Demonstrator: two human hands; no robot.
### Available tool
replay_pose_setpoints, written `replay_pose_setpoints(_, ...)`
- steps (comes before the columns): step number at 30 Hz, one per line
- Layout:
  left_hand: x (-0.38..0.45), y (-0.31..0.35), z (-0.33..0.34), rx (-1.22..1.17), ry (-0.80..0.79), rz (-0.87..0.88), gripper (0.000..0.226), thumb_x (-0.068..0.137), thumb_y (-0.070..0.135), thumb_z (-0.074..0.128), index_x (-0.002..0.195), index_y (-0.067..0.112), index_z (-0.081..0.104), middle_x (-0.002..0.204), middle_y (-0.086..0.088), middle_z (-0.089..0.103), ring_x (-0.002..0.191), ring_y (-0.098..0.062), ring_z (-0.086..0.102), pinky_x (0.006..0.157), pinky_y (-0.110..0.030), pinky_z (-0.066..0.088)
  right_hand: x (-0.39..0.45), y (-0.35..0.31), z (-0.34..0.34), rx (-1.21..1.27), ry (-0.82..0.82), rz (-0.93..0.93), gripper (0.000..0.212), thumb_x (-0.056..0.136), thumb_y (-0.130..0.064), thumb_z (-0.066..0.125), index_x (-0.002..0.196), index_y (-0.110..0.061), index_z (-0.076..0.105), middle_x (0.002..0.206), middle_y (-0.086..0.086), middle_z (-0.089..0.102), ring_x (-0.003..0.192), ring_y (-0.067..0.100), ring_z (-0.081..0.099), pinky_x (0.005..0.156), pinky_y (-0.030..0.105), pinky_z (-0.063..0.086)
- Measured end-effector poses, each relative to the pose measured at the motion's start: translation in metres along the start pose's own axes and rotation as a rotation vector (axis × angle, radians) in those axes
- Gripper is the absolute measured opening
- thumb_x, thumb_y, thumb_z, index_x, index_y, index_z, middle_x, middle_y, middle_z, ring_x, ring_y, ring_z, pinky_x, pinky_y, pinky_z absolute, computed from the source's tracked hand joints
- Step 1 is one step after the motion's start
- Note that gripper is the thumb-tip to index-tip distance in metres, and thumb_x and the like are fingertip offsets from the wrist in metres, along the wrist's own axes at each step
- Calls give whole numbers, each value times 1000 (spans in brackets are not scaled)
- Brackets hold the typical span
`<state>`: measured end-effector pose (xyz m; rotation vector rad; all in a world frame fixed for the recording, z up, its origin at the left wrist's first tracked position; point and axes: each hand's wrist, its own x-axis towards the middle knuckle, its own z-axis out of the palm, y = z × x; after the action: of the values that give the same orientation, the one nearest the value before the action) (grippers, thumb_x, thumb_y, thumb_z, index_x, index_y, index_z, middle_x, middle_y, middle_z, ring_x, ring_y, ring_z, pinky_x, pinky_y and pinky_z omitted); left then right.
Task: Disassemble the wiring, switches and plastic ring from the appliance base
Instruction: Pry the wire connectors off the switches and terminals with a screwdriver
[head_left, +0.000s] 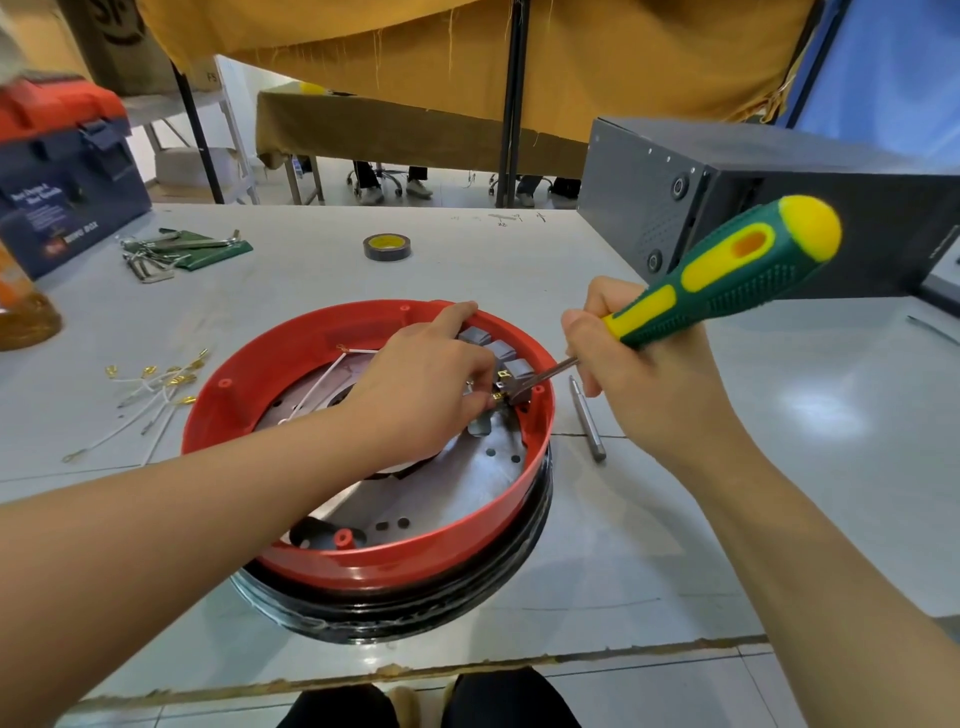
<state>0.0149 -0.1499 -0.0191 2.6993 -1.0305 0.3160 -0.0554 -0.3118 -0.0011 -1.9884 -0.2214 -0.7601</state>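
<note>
Switch removal, red base (291, 364) on counter (727, 467).
Left hand (421, 395) pinches the switch block (501, 382) at the far-right inner rim, apparently steadying it; right hand (639, 374) grips screwdriver (727, 270), tip at the terminals. Freed wires (150, 395) lie left.

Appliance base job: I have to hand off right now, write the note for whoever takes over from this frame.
Left hand: reaching into the appliance base, fingers pinching at the switch terminals by the far-right rim.
Right hand: gripping the green-yellow screwdriver, tip at the same terminals.
Done: several white wires with brass lugs lie on the table left of the base.
Left: the grey switches are not yet out, one white wire remains inside, and the red plastic ring is still on the base.
A spare metal bit lies right of the base.
</note>
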Motion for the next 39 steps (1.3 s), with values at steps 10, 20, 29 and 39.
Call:
replay_pose_setpoints(10,0,-1,-1,24,-15,7,9,90,30,58,86,25,64,155,-6,25,114,-30,52,71,-24,18,-8,0,2,-67,52,-87,36,85,-17,52,60,6,40,52,20,41,53,20,41,51,22,34)
replay_pose_setpoints(20,1,1,-3,-21,-8,-8,12,89,29,60,77,28,59,155,-4,24,117,-29,52,74,-25,22,-18,0,7,-102,10,-189,33,87,-13,53,61,-10,34,51,-7,28,51,3,33,49,9,26)
replay_pose_setpoints(29,0,1,-2,-18,-4,-4,10,89,28,59,81,25,64,155,-5,24,122,-29,49,74,-25,22,-31,4,18,-40,139,-109,37,88,-19,51,60,-10,29,51,-10,28,48,3,32,47,9,25)
replay_pose_setpoints(39,0,0,-3,-20,0,4,9,90,28,59,82,26,63,155,-4,24,121,-29,50,72,-24,20,-36,5,23,7,213,-36,34,86,-22,50,61,-21,28,52,-9,37,47,0,35,46,7,28)
